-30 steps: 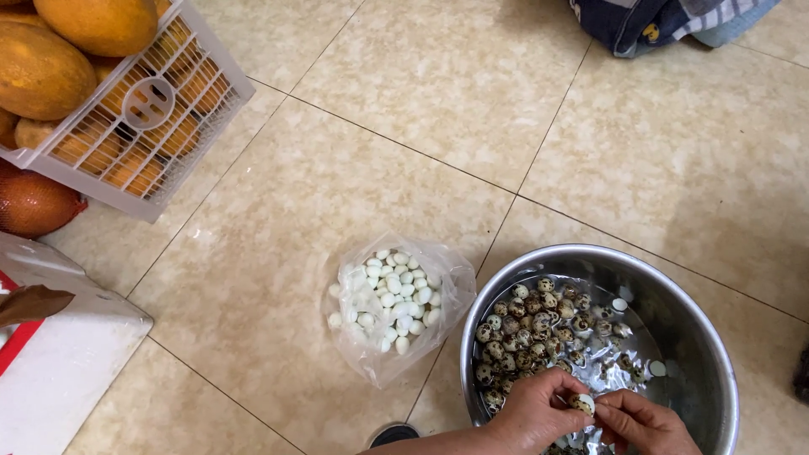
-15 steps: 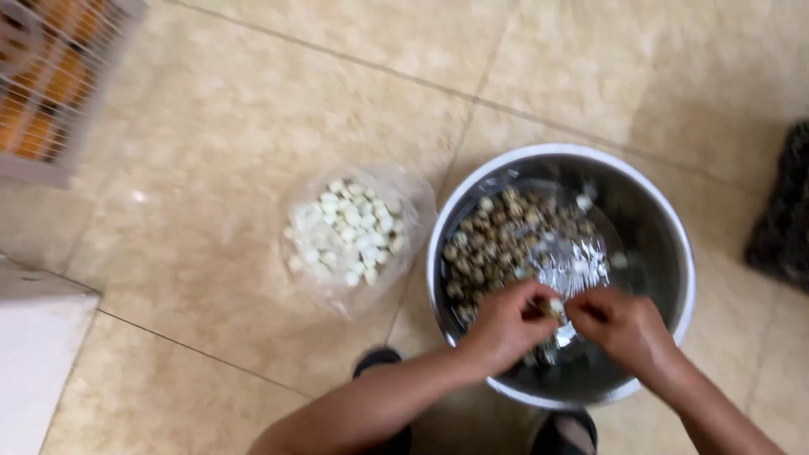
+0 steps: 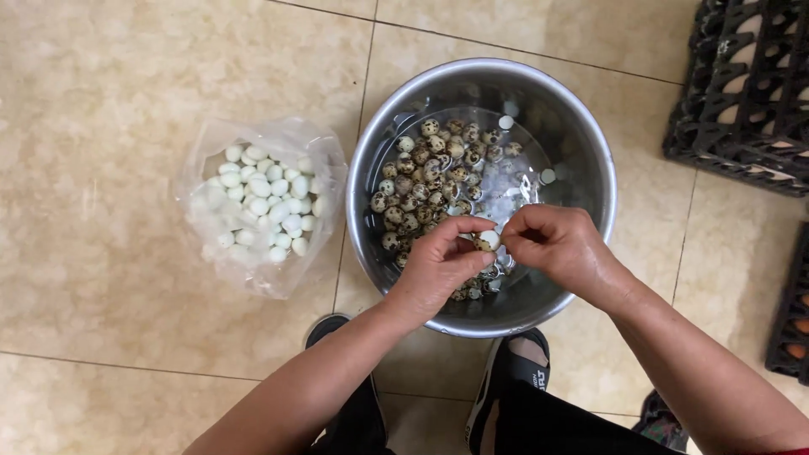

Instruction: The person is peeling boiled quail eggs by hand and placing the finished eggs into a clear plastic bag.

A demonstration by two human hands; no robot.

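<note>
Quail egg (image 3: 486, 241) now half bare vs a sec ago; L hand (image 3: 438, 265) pinches it, R hand (image 3: 556, 248) picks shell off, over steel bowl (image 3: 581, 126). Peeled eggs in plastic bag (image 3: 261, 202).

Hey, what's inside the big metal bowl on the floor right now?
The metal bowl holds speckled quail eggs in shallow water, plus a few pale bits floating. The left hand and right hand, pinching one egg, cover the eggs beneath them.
</note>
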